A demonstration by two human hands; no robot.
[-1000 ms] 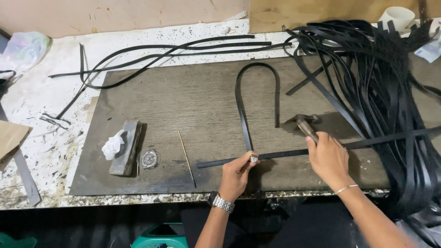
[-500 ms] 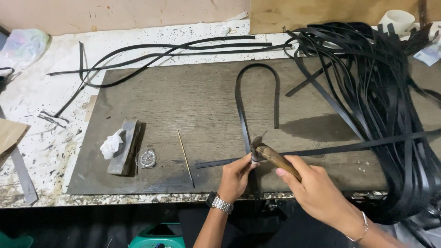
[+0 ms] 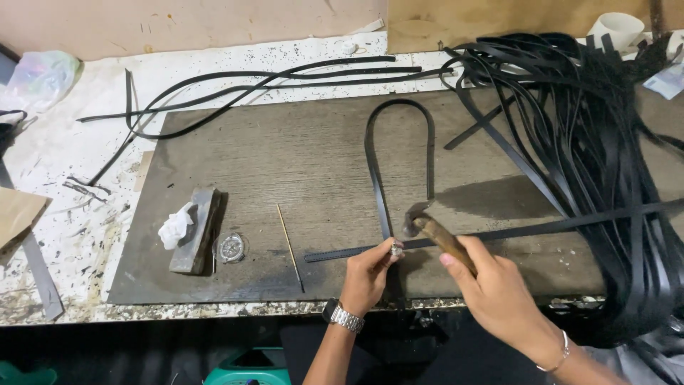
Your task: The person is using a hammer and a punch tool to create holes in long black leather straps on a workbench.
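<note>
My right hand (image 3: 491, 289) grips a hammer (image 3: 436, 232) above the looped black strap (image 3: 377, 185) on the dark board (image 3: 285, 164). My left hand (image 3: 367, 274) pinches what looks like a small metal punch (image 3: 394, 249) against the strap.

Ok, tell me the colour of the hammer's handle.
Brown wood: the hammer handle in the right hand, clearest in the head view.

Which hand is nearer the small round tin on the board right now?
Left. The left hand sits just right of the round tin, pinching a small metal piece; the right hand is farther right, gripping the hammer.
</note>
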